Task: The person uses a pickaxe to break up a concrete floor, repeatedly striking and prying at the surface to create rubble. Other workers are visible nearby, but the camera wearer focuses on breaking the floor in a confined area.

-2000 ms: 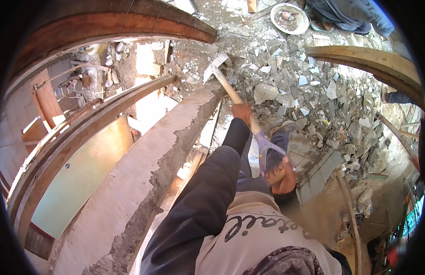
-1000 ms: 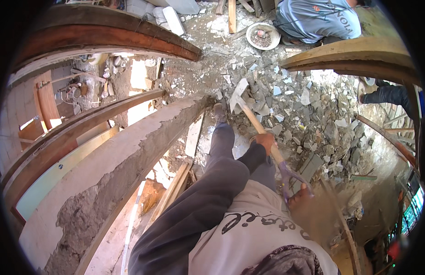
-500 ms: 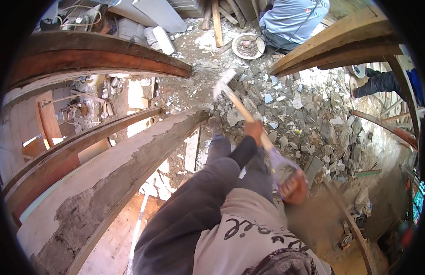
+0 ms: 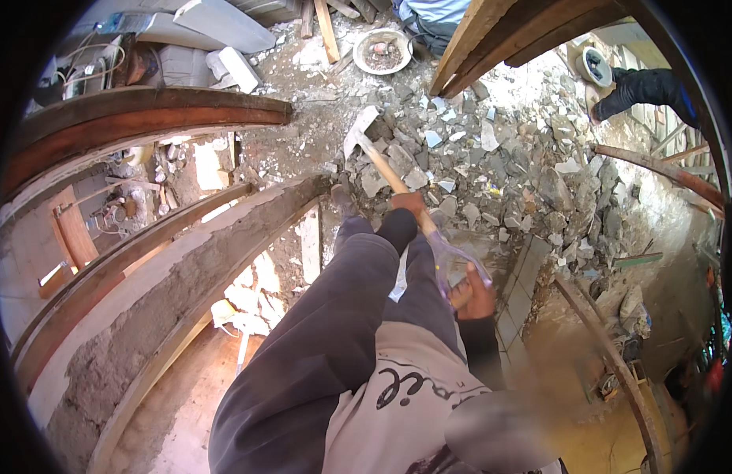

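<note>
I hold a shovel (image 4: 384, 167) with a wooden shaft, a purple D-shaped grip and a pale, dusty metal blade. My left hand (image 4: 409, 206) is wrapped round the middle of the shaft. At the near end, my right hand (image 4: 473, 293) is closed on the D-grip. The shaft slants away to the left, and its blade lies at the left edge of a heap of broken rubble (image 4: 532, 178). Grey chunks and pale tile pieces make up the heap. Whether the blade's edge is under any of them I cannot tell.
Behind the rubble stands a round white basin (image 4: 382, 67) with debris in it. Wooden beams (image 4: 492, 39) rise at upper right, and a rough plastered beam (image 4: 184, 292) runs along my left. A person's dark-clad leg (image 4: 646, 99) is by a bucket (image 4: 595, 65) at far right.
The view has shifted, so the surroundings sit further left and higher. Relative to the rubble, the shovel blade has come slightly right and nearer. Both hands keep their hold; my right sleeve now shows.
</note>
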A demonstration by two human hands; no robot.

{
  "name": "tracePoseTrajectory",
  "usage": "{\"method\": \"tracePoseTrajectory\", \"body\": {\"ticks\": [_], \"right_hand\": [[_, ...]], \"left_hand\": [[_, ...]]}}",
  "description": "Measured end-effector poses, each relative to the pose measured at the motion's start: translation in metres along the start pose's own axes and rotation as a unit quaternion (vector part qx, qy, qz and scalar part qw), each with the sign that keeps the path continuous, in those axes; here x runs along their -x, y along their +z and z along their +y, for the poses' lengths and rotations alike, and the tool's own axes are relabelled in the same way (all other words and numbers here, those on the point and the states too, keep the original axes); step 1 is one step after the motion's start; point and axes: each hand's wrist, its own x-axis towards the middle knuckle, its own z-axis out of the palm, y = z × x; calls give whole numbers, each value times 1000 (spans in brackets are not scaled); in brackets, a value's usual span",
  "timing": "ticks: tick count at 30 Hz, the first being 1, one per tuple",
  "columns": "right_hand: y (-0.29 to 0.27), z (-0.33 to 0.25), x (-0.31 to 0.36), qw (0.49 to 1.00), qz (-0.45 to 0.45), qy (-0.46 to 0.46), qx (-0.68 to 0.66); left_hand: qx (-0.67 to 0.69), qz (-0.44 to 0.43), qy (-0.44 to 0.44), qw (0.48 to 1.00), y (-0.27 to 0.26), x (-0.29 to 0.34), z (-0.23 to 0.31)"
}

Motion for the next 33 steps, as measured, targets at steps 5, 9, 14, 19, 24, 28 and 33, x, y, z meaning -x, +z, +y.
{"method": "tracePoseTrajectory", "body": {"ticks": [5, 9, 14, 19, 24, 28, 33], "right_hand": [[-32, -26, 70, 1000, 4, -22, 21], [-53, -45, 109, 997, 69, -24, 23], [-46, -66, 162, 999, 38, -33, 17], [-15, -85, 202, 988, 18, -93, 119], [4, -94, 212, 965, 28, -174, 196], [-2, -119, 217, 954, 26, -210, 211], [-24, -157, 228, 946, -17, -237, 221]], "left_hand": [[126, 45, 42, 990, 1, 60, 53], [441, 36, -13, 897, -31, 87, 98], [729, -26, -380, 569, -116, 106, 158], [795, -33, -350, 495, -159, 131, 162], [811, -124, -256, 510, -175, 142, 126], [668, -169, -101, 718, -199, 158, 56], [419, 333, -159, 830, -283, 214, -30]]}}
